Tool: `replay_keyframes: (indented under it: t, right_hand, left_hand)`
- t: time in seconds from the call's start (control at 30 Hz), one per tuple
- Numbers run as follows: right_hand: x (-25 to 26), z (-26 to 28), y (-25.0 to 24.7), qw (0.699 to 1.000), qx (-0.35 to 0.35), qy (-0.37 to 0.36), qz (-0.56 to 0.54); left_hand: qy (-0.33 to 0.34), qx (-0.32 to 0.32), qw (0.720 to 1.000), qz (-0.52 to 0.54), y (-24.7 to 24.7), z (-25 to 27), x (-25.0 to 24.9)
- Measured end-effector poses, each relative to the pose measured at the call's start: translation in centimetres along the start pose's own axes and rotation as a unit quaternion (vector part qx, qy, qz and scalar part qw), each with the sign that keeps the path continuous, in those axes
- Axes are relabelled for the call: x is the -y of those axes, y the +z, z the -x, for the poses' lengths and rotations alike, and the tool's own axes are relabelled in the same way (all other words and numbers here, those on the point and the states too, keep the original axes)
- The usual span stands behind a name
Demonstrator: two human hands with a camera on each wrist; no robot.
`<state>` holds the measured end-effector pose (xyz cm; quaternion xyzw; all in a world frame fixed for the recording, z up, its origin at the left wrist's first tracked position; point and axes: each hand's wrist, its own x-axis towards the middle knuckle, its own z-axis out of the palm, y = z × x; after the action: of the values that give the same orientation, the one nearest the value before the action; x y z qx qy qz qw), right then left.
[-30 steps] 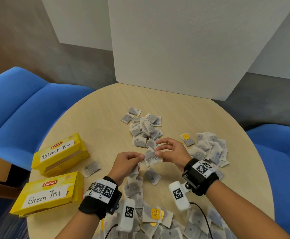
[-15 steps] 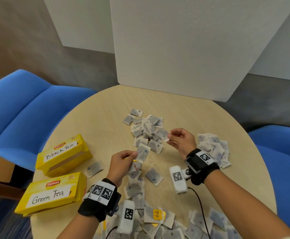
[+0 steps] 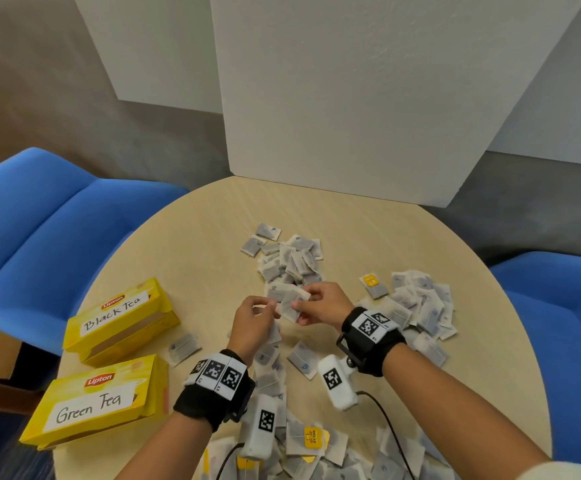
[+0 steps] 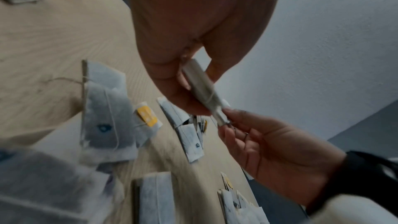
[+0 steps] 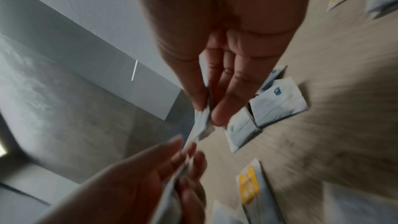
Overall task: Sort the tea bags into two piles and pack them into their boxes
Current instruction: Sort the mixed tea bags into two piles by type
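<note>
Over the middle of the round table [image 3: 192,237] my two hands meet on one tea bag [image 3: 291,306]. My left hand [image 3: 265,311] pinches its near end, seen edge-on as a grey tea bag [image 4: 202,89] in the left wrist view. My right hand [image 3: 303,303] pinches the other end of the tea bag [image 5: 203,118]. A sorted pile [image 3: 289,259] lies just beyond the hands, another pile [image 3: 417,303] at the right. Unsorted bags [image 3: 303,448] lie near me. The yellow "Black Tea" box [image 3: 119,318] and "Green Tea" box [image 3: 95,403] sit at the left.
Blue chairs [image 3: 40,230] stand left and right of the table. A white foam board [image 3: 368,98] stands at the table's far edge. One loose bag [image 3: 183,346] lies beside the boxes. Bags with yellow tags [image 3: 372,284] show among the piles.
My right hand dropped a bag at the far pile and has come back left. It now meets my left hand on the bag that the left hand lifted.
</note>
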<state>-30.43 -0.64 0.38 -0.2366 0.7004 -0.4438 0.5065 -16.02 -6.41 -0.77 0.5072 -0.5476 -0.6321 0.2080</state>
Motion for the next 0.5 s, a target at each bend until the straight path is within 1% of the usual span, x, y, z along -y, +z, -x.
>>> replay_keyframes:
  t: [0.07, 0.13, 0.2, 0.23, 0.3, 0.37, 0.43, 0.5]
  right_hand:
    - [0.5, -1.2, -0.3, 0.998, -0.06, -0.002, -0.023]
    - [1.4, -2.2, -0.5, 0.992, -0.1, -0.011, -0.081]
    - [1.8, -2.7, -0.3, 0.988, -0.108, -0.005, -0.115]
    - [1.9, -2.4, -0.1, 0.99, -0.099, 0.005, -0.103]
    - [1.4, -1.0, 0.6, 0.997, -0.056, 0.029, -0.047]
    - [0.3, 1.0, 1.2, 0.998, 0.016, 0.058, 0.012]
    - [-0.9, 2.8, 1.6, 0.995, 0.07, 0.074, 0.004]
    - [-2.1, 3.6, 1.7, 0.996, 0.068, 0.056, -0.016]
  left_hand:
    - [-0.054, -0.014, 0.998, 0.031, 0.0, -0.1, 0.6]
    - [-0.109, -0.019, 0.991, 0.077, -0.2, -0.2, 0.9]
    - [-0.151, -0.03, 0.974, 0.165, -0.5, -0.1, 0.6]
    - [-0.157, -0.031, 0.964, 0.214, -0.6, 0.0, 0.3]
    - [-0.136, -0.028, 0.946, 0.292, -0.7, 0.3, -0.3]
    - [-0.092, -0.015, 0.944, 0.317, -0.5, 0.7, -0.6]
    - [-0.07, 0.001, 0.947, 0.312, 0.1, 0.9, -0.4]
    - [-0.058, 0.022, 0.961, 0.271, 0.7, 1.3, 0.1]
